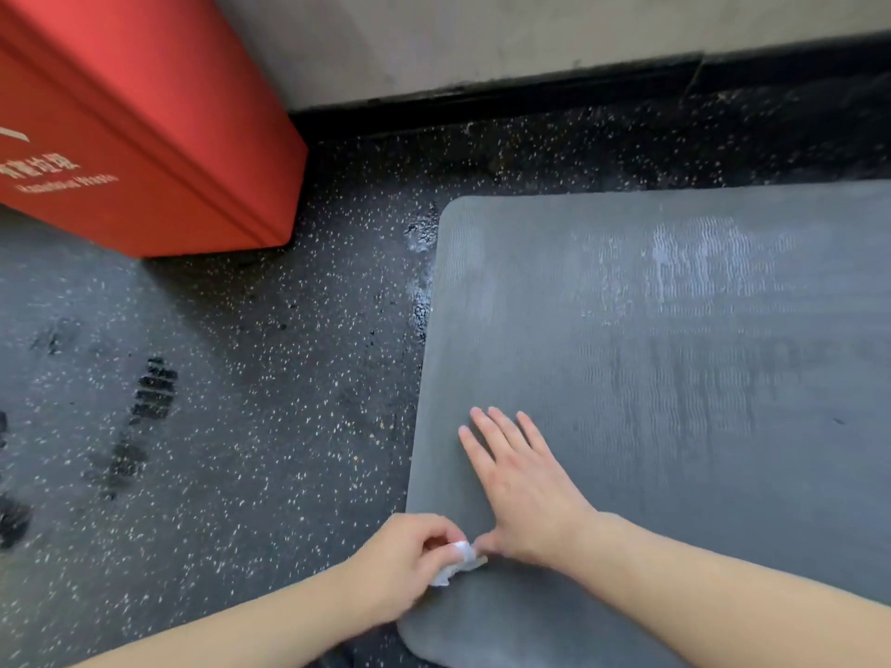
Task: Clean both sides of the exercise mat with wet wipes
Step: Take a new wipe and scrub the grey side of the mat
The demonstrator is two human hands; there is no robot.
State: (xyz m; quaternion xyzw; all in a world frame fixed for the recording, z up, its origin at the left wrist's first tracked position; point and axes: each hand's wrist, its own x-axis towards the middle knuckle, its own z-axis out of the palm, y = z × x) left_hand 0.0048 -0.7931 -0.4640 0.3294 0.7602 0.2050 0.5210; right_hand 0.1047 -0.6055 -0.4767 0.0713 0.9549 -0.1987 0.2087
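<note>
The grey mat (675, 378) lies flat on the dark speckled floor (265, 378), filling the right half of the view, its rounded left corners near and far. Pale wet streaks show on its far part, and a faint ribbed texture runs across the surface.

The right hand (520, 484) rests palm down on the mat close to its left edge, fingers straight and spread a little, pointing far-left. The left hand (410, 566) sits just beside it at the mat's left edge, fingers curled, pinching a small crumpled white wipe (458, 564). The wipe lies against the mat surface, touching or almost touching the right thumb. Both bare forearms enter from the near edge.

On the floor just left of the mat's far corner there are shiny wet patches. Further left, dark shoe prints mark the floor. A red bin (144, 137) with white lettering stands at the far left, against a grey wall (482, 36) with a black skirting.
</note>
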